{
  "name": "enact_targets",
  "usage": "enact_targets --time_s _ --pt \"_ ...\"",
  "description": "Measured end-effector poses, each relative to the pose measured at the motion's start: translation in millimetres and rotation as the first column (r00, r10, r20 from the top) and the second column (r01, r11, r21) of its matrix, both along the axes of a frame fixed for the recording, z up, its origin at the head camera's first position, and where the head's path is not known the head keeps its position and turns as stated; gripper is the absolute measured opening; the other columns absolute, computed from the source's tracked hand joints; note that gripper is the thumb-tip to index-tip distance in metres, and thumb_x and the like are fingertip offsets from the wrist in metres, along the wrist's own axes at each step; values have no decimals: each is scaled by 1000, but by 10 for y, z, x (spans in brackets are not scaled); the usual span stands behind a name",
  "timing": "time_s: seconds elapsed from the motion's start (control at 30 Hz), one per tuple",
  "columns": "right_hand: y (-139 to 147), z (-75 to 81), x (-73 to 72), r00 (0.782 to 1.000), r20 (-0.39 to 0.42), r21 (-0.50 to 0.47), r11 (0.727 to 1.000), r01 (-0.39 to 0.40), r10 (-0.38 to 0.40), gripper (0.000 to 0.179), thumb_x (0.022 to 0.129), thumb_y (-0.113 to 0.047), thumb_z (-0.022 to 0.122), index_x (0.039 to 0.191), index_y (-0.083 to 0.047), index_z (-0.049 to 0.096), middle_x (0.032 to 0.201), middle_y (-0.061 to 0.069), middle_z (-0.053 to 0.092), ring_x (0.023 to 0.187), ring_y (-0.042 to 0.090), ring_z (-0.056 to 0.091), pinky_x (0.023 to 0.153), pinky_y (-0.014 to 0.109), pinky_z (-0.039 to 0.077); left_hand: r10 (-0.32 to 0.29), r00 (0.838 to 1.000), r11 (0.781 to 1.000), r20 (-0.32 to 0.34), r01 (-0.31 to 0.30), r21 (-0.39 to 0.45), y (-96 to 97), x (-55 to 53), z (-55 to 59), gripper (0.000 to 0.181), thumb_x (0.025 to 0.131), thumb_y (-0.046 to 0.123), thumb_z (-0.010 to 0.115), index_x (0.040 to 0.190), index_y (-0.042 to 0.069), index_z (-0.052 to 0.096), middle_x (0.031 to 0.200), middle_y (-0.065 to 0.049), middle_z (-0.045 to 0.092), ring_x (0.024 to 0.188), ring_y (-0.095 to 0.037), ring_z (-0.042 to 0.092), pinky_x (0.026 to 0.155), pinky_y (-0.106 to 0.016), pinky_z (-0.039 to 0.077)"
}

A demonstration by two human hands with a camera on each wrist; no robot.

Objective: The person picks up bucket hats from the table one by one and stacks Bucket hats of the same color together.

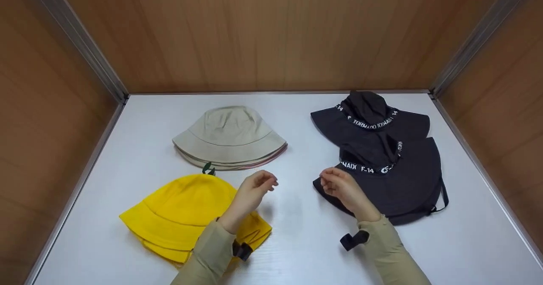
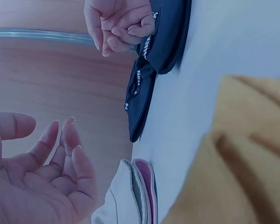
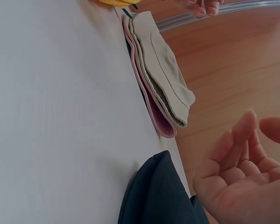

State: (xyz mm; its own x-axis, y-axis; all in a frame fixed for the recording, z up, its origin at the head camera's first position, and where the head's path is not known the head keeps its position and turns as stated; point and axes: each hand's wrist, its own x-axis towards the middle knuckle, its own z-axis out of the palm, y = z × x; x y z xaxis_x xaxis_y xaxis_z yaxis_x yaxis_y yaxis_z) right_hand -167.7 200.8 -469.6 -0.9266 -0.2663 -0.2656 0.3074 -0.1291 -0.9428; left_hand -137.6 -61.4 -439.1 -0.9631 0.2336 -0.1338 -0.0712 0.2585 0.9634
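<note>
My left hand [image 1: 253,190] hovers beside the yellow bucket hat [image 1: 186,204], its fingers loosely bent around nothing. Facing it, my right hand [image 1: 345,190] hangs near the left edge of the lower black hat [image 1: 407,183], also holding nothing. In the left wrist view the left palm [image 2: 42,186] shows with thumb and fingers apart. The right wrist view has the right hand [image 3: 247,172] in the same relaxed curl. Beyond the yellow hat lies a beige bucket hat [image 1: 231,132] with pinkish layers under its brim. The left forearm covers part of the yellow hat.
A second black hat [image 1: 369,111] with white lettering on its band lies behind the lower one, their brims overlapping. A dark strap [image 1: 443,196] sticks out at the right. Wooden walls [image 1: 280,34] enclose the white table [image 1: 292,251] at the back and sides.
</note>
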Motion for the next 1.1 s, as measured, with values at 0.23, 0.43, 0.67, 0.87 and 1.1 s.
enact_targets --time_s 0.23,0.43,0.67,0.87,1.1 --pt "207 -95 171 1000 21 -12 1000 -20 20 24 97 -6 44 84 -17 61 73 -6 58 65 5 53 66 20 45 15 999 997 49 -19 81 96 99 -117 28 100 21 48 110 -3 57 103 -10 64 93 -18 58 91 -34 46" --pt "470 -146 340 1000 8 -52 999 -12 12 26 99 -6 42 86 -18 62 76 -7 58 68 5 53 69 19 45 29 996 987 83 -42 158 132 190 -215 28 99 21 48 108 -4 57 102 -10 64 96 -26 58 88 -32 45" --pt "880 -110 464 994 -40 -95 990 99 -104 32 101 -7 38 87 -19 65 77 -8 60 70 4 55 71 20 46 48 992 976 114 -71 205 163 241 -332 29 99 22 50 106 -5 57 100 -11 65 95 -29 58 90 -38 46" --pt "1141 -57 482 973 -73 -91 973 211 -218 29 101 -8 40 88 -16 65 78 -5 60 70 6 55 70 21 46 71 989 970 132 -99 220 170 263 -407 30 98 24 51 104 -4 58 98 -11 64 93 -27 58 87 -36 46" --pt "1492 104 410 929 -121 -156 931 330 -350 26 99 -7 44 86 -13 67 77 -3 63 71 7 58 69 20 47 70 985 972 159 -104 212 173 266 -449 32 98 26 50 107 -4 57 101 -11 64 97 -28 57 91 -36 46"
